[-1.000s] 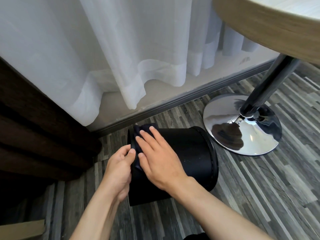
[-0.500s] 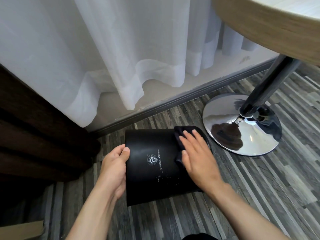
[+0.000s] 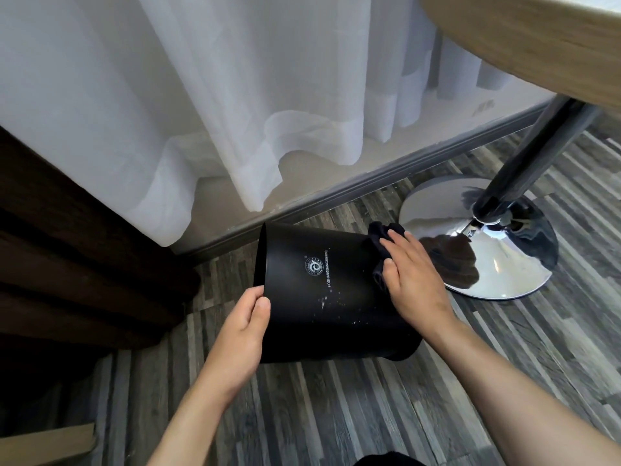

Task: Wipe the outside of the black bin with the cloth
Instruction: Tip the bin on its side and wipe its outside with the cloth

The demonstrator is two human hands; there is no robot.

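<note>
Round black plastic bin (image 3: 322,297) on its side on striped floor (image 3: 336,415), long axis left-right. I see left hand (image 3: 240,334) pinching left rim. Right hand (image 3: 411,280), fingers (image 3: 400,238) flat, presses dark cloth (image 3: 378,250) at right end; white specks (image 3: 331,302) lie left of cloth.

A white sheer curtain (image 3: 208,105) hangs to just above a grey baseboard (image 3: 353,190). A dark brown drape (image 3: 70,250) falls at the left. The floor (image 3: 336,408) is grey striped wood-look plank. At right, a wooden tabletop (image 3: 524,38) stands on a dark pole (image 3: 531,156) with a mirrored round base (image 3: 497,260). Daylight glows through the curtain.
</note>
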